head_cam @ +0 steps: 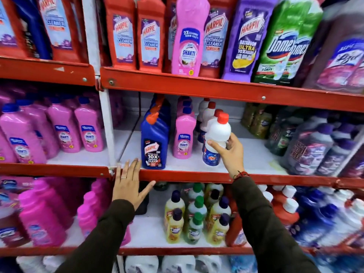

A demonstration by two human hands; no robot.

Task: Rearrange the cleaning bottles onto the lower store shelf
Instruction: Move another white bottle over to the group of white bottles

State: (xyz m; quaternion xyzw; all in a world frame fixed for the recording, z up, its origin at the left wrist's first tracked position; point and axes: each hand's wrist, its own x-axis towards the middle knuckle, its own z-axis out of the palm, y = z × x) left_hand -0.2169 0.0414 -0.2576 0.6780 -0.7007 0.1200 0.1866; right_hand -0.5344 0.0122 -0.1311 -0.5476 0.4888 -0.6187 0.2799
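Right hand (229, 154) gripping white red-capped bottle (216, 134) tilted above shelf, left hand (129, 184) spread flat on red shelf edge (187, 175), blue Harpic bottle (154, 142) between hands.

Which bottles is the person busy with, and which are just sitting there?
Busy with: white bottle with red cap in the right hand; left hand resting on the red shelf edge.

Just sitting: blue Harpic bottle, pink Shakti bottle, green Domex bottle.

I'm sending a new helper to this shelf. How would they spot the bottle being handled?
Find the middle red shelf. Right of the blue Harpic bottle and pink Shakti bottle, the right hand grips a white Rin bottle. It's the front, tilted one of the red-capped white row.
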